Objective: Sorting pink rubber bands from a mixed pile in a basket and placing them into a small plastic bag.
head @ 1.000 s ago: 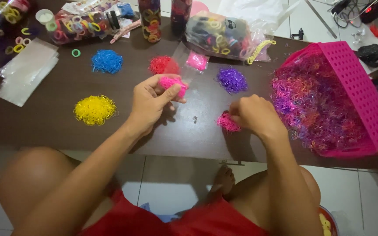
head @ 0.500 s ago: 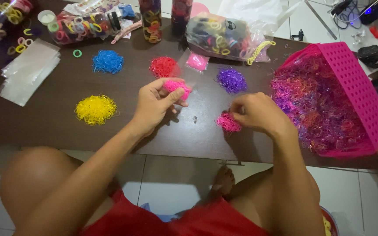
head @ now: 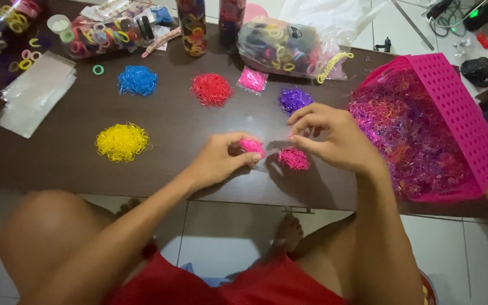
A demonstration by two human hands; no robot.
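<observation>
While left hand point(head: 217, 162) pinches small pink bag of bands point(head: 252, 147) at table's point(head: 170, 130) near edge, right hand point(head: 334, 141) hovers just right, fingers point(head: 306, 121) curled, grip unclear. Pink band pile point(head: 293, 158) beneath. Pink basket point(head: 458, 107) far right.

Just one view here, head-mounted, looking steeply down from above and slightly behind the edge of the dark surface point(head: 170, 164). Facing forward across it, far edge near the top of frame, near edge cutting across the lower middle. Close enough that both hands, left point(head: 218, 161) and right point(head: 334, 141), sit dead centre, with forearms running in from the bottom. Below the near edge, knees, red shorts point(head: 244, 285) and tiled floor point(head: 227, 237). Pink basket point(head: 458, 113) at the right, partly cut off. No second view to share anything with.
</observation>
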